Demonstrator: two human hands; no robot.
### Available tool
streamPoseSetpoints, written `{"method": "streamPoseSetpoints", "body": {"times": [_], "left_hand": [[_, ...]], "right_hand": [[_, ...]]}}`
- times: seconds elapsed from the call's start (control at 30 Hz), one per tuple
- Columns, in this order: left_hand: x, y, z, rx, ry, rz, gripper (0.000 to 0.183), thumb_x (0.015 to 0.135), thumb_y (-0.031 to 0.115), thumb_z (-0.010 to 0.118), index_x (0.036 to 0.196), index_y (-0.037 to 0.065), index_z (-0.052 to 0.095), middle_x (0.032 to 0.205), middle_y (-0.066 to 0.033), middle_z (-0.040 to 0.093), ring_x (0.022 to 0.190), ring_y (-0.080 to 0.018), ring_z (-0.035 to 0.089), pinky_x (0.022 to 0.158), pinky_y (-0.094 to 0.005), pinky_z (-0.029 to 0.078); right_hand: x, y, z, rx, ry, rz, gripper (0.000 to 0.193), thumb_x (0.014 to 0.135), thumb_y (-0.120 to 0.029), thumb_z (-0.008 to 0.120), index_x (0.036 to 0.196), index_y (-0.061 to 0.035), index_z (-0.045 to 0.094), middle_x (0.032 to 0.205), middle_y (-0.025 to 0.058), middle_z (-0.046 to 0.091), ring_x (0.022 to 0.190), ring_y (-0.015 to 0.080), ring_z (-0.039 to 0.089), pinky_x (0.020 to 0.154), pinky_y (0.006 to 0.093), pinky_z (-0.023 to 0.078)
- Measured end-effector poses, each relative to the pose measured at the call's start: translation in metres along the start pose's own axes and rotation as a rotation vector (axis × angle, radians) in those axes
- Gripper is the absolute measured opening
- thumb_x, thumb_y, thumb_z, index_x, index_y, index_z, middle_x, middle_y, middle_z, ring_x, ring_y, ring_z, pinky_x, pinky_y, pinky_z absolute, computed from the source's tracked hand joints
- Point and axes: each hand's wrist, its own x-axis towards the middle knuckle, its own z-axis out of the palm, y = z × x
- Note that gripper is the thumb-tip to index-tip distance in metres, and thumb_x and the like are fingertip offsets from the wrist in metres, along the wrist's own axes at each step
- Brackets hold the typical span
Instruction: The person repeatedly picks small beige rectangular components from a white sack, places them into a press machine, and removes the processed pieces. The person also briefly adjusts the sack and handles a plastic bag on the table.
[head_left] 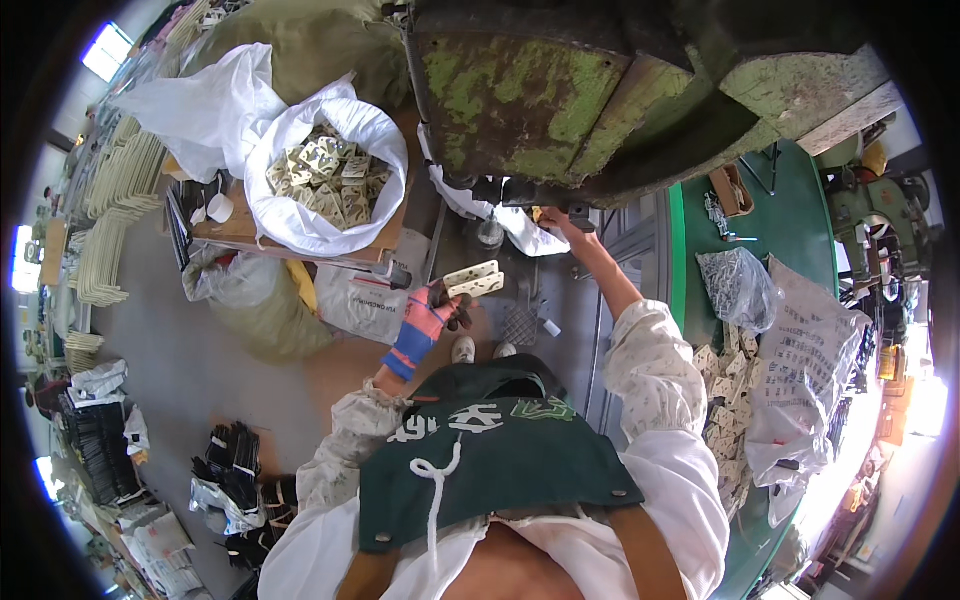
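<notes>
My left hand, in a pink and blue work glove with dark fingertips, is closed around a few cream-coloured plates with holes. They are held in front of my body, over the floor. My bare right hand reaches forward beneath the green machine, beside a white cloth or plastic sheet. The machine and the sheet hide most of its fingers, so what it grips, if anything, does not show. To the left, an open white sack is filled with similar holed plates.
The sack stands on a wooden table. At right, a green-topped table carries a clear bag of small parts, a pile of cream plates and a woven sack. Black bundled parts lie at lower left.
</notes>
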Motion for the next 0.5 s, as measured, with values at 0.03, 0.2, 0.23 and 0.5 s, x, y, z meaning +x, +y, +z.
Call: {"method": "streamPoseSetpoints", "body": {"times": [0.03,0.2,0.23,0.5], "left_hand": [[0.002,-0.002,0.003,-0.007,-0.019,0.003,0.024,0.09,0.012,0.055,0.111,0.001,0.054,0.087,-0.0084,0.068,0.06,-0.0123,0.063,0.049,-0.0211,0.043],[0.021,0.007,0.024,0.01,-0.12,-0.052,0.02,0.089,0.012,0.056,0.106,0.001,0.056,0.084,-0.0075,0.068,0.06,-0.0119,0.061,0.05,-0.0218,0.044],[0.023,0.006,0.026,0.02,-0.124,-0.039,0.021,0.089,0.012,0.057,0.107,0.001,0.056,0.084,-0.0074,0.068,0.06,-0.0118,0.061,0.05,-0.0218,0.044],[0.032,0.009,0.025,0.077,-0.147,0.026,0.023,0.086,0.012,0.061,0.107,0.002,0.057,0.086,-0.0071,0.068,0.061,-0.0113,0.062,0.051,-0.0215,0.043]], "right_hand": [[-0.008,-0.024,0.011,0.063,0.011,0.058,0.018,0.085,-0.008,0.06,0.1,0.0017,0.062,0.095,0.0093,0.063,0.084,0.0193,0.061,0.074,0.0311,0.054],[-0.017,-0.05,0.018,0.168,0.085,0.158,0.023,0.077,-0.001,0.065,0.1,0.0021,0.063,0.094,0.0038,0.066,0.082,0.0121,0.062,0.075,0.0282,0.05],[-0.015,-0.047,0.019,0.186,0.093,0.147,0.023,0.077,-0.001,0.065,0.1,0.002,0.063,0.094,0.0036,0.066,0.081,0.0123,0.062,0.074,0.0285,0.05],[-0.004,-0.03,0.026,0.486,0.209,0.129,0.024,0.077,0.003,0.063,0.1,0.0026,0.061,0.094,0.0052,0.065,0.078,0.0149,0.063,0.072,0.0296,0.052]]}}
